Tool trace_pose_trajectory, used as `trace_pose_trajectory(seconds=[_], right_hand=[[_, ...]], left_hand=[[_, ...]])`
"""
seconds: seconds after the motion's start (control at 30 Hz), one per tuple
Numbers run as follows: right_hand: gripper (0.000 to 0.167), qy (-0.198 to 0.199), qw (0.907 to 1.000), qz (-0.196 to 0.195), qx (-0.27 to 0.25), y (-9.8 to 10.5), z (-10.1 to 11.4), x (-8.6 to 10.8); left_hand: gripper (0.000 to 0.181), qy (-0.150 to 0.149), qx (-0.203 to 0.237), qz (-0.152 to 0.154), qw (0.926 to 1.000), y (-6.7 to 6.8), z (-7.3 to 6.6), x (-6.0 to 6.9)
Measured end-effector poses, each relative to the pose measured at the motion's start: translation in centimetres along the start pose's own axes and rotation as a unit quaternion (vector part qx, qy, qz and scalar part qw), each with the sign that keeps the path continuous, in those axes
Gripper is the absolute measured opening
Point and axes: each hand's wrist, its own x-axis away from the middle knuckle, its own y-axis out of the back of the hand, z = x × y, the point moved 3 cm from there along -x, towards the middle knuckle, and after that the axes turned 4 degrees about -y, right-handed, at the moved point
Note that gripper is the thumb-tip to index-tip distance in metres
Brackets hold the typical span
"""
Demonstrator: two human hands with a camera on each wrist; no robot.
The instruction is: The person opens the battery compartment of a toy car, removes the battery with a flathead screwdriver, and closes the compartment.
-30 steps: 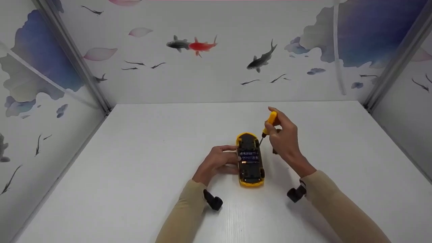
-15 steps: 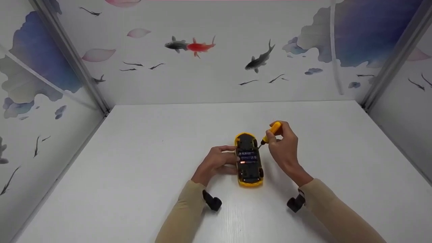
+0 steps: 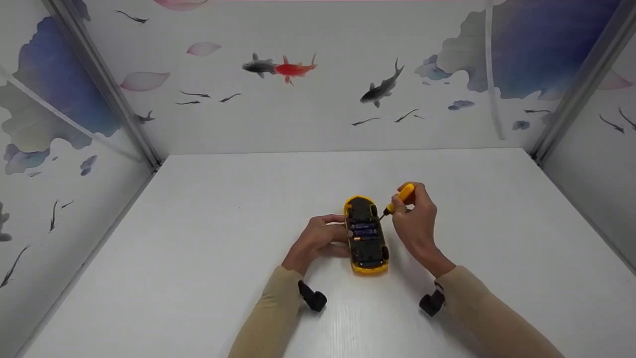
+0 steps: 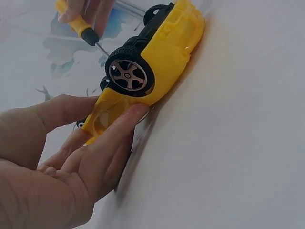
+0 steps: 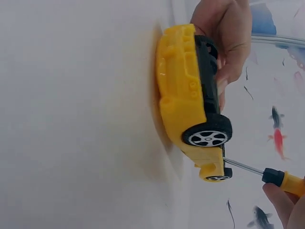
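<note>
now the hands [image 3: 320,237] [image 3: 416,220] clasp the toy car [image 3: 368,250], left, and the screwdriver [image 3: 396,202], right, tilted lower than a second ago

2 long tan sleeves [image 3: 273,303], lightly creased; 2 small black wrist cameras [image 3: 317,301], blunt-ended.

Compared with a second ago, the right hand [image 3: 416,221] sits lower in the head view, right of the frame's centre. The yellow screwdriver [image 3: 403,193] in its fingers leans farther rightward, its tip lower along the toy car's [image 3: 368,248] right edge. A dark piece beside that palm has gone from sight.
</note>
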Motion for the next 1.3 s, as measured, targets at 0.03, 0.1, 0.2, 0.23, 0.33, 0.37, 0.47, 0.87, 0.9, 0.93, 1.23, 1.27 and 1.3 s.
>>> trace_pose_trajectory(seconds=[0.03, 0.1, 0.2, 0.23, 0.33, 0.37, 0.47, 0.87, 0.9, 0.93, 1.23, 1.27, 1.3], right_hand=[[0.021, 0.004, 1.0000, -0.002, 0.001, -0.1, 0.1, 0.1], [0.021, 0.017, 0.9998, -0.005, 0.007, -0.4, 0.3, 0.4], [0.021, 0.043, 0.9990, -0.002, 0.016, -0.8, 0.7, 0.6], [0.021, 0.049, 0.9987, -0.001, 0.017, -0.9, 0.8, 0.7], [0.020, 0.046, 0.9988, 0.002, 0.016, -1.1, 0.8, 0.7], [0.020, 0.037, 0.9992, 0.003, 0.014, -1.1, 0.6, 0.6], [0.020, -0.013, 0.9999, 0.011, -0.002, -0.9, -0.2, 0.3], [0.032, -0.306, 0.9346, 0.062, -0.170, -0.2, -4.4, -1.5], [0.033, -0.326, 0.9259, 0.062, -0.180, -0.1, -4.7, -1.5], [0.034, -0.340, 0.9203, 0.064, -0.182, 0.0, -4.9, -1.5], [0.031, -0.260, 0.9523, 0.076, -0.140, 1.0, -3.6, -2.0], [0.031, -0.252, 0.9552, 0.076, -0.136, 1.1, -3.3, -2.1], [0.031, -0.244, 0.9581, 0.075, -0.130, 1.2, -3.1, -2.1]], left_hand=[[0.053, 0.001, -0.002, -0.001, 1.0000, 0.0, 0.0, 0.0], [0.053, 0.005, 0.000, -0.003, 1.0000, 0.1, 0.0, -0.1], [0.054, 0.008, 0.001, -0.008, 0.9999, 0.3, 0.0, -0.2], [0.055, 0.010, 0.002, -0.008, 0.9999, 0.4, 0.1, -0.2], [0.056, 0.014, -0.004, -0.011, 0.9998, 0.5, 0.2, -0.3], [0.056, 0.014, -0.006, -0.012, 0.9998, 0.5, 0.2, -0.4], [0.056, 0.012, -0.012, -0.016, 0.9997, 0.6, 0.3, -0.3], [0.056, 0.002, 0.002, -0.007, 1.0000, 0.8, 0.3, 0.0], [0.057, 0.003, 0.004, -0.005, 1.0000, 0.8, 0.4, 0.0], [0.057, 0.004, 0.006, -0.004, 1.0000, 0.8, 0.4, 0.0], [0.059, 0.009, 0.010, 0.000, 0.9999, 0.3, 0.2, -0.2], [0.059, 0.010, 0.011, 0.001, 0.9999, 0.3, 0.2, -0.2], [0.060, 0.012, 0.010, 0.000, 0.9999, 0.3, 0.2, -0.2]])
